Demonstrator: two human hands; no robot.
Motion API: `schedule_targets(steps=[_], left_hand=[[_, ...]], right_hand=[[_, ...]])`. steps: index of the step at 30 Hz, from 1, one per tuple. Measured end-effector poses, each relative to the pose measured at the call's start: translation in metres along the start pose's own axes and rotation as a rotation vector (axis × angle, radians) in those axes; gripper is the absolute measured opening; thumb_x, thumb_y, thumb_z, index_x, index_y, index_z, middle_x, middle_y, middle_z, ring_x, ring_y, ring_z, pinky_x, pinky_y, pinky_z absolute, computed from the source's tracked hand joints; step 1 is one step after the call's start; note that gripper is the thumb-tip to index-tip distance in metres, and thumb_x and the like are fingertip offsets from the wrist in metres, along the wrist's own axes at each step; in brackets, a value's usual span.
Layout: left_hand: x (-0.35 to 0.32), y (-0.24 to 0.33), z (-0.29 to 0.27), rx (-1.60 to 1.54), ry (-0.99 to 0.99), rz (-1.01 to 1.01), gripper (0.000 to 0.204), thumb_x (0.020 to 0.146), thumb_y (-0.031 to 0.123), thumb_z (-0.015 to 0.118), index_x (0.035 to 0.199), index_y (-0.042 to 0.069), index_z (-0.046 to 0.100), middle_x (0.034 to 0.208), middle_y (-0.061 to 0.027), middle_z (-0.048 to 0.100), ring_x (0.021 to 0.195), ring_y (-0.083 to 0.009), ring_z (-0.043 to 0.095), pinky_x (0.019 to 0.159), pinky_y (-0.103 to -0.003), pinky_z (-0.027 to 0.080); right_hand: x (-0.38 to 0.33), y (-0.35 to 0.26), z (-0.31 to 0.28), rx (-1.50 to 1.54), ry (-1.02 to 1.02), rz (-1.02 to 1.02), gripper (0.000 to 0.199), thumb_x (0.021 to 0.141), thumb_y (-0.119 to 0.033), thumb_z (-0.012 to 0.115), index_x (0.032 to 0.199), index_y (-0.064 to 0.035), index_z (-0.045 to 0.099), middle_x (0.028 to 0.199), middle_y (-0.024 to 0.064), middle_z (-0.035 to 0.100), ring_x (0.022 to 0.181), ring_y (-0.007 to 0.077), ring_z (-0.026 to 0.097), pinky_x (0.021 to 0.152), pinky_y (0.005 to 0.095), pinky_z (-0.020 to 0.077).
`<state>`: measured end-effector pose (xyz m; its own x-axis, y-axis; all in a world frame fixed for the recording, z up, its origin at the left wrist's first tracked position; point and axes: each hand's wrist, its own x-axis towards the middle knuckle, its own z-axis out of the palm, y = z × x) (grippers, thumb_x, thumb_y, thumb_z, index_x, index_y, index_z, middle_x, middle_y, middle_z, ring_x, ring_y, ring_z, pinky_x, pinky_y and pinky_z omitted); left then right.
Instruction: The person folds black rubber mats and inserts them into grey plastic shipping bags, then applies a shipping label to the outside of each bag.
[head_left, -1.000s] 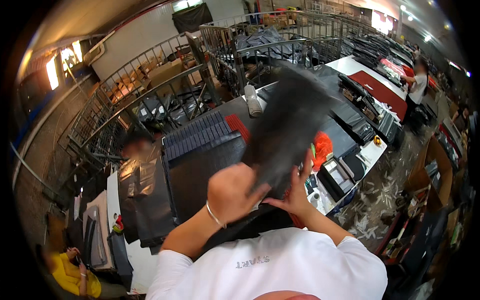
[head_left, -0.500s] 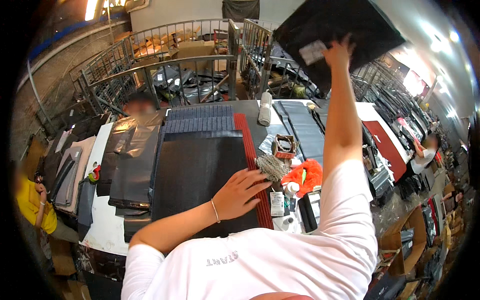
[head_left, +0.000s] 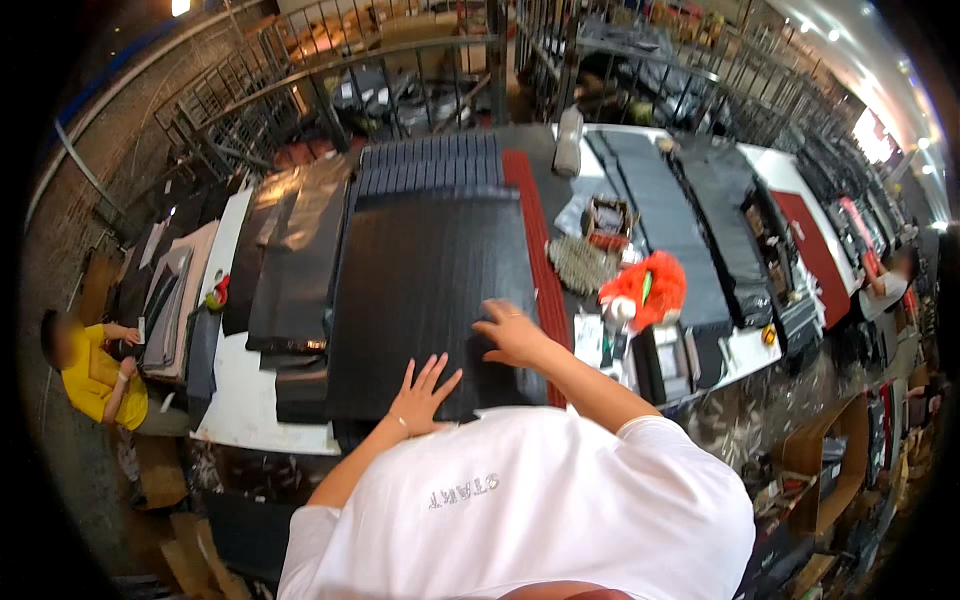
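Note:
A large black ribbed mat [head_left: 430, 270] lies flat in front of me. My left hand [head_left: 422, 398] rests near its front edge, fingers spread, with a band round the wrist. Further right, my right hand [head_left: 515, 338] lies on the same mat near its right side, fingers apart and slightly bent. Neither hand grips anything. Blue-grey striped mats [head_left: 430, 165] stick out past the black mat's far edge. Along its right side runs a red ribbed strip [head_left: 535, 230].
Right of the strip are a grey mesh bundle [head_left: 582, 265], a small open box [head_left: 608, 220] and an orange-red netting heap [head_left: 650, 290]. Black wrapped sheets [head_left: 290, 290] lie left. Metal railings [head_left: 400, 65] stand behind. A person in yellow [head_left: 100, 380] is at left, another person [head_left: 885, 285] at far right.
My right arm has come down from the upper right, and the black package it held up is no longer in that hand. My left hand has shifted left and nearer to me.

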<state>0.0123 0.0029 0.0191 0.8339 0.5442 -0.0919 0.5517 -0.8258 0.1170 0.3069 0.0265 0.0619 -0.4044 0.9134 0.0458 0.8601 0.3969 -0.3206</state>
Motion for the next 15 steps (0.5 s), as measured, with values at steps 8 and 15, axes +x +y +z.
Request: schedule_targets(steps=[8, 15], left_hand=[[-0.020, -0.006, -0.001, -0.080, 0.102, 0.032, 0.082, 0.080, 0.036, 0.077, 0.152, 0.018, 0.043, 0.162, -0.0132, 0.032, 0.148, -0.0349, 0.031, 0.120, -0.053, 0.028], [0.000, -0.027, -0.020, -0.525, 0.324, -0.609, 0.040, 0.101, 0.033, 0.058, 0.119, -0.002, 0.063, 0.103, -0.0254, 0.069, 0.102, -0.0423, 0.066, 0.085, -0.045, 0.051]], right_hand=[[-0.142, -0.005, 0.062, 0.701, 0.322, 0.578, 0.058, 0.098, -0.022, 0.063, 0.145, 0.0054, 0.045, 0.138, 0.0242, 0.057, 0.127, 0.0336, 0.056, 0.108, 0.0397, 0.0438], [-0.141, -0.001, 0.085, 1.595, 0.480, 0.933, 0.032, 0.104, -0.024, 0.052, 0.119, 0.0010, 0.068, 0.095, 0.0061, 0.070, 0.080, 0.0124, 0.062, 0.068, 0.0258, 0.0496]])
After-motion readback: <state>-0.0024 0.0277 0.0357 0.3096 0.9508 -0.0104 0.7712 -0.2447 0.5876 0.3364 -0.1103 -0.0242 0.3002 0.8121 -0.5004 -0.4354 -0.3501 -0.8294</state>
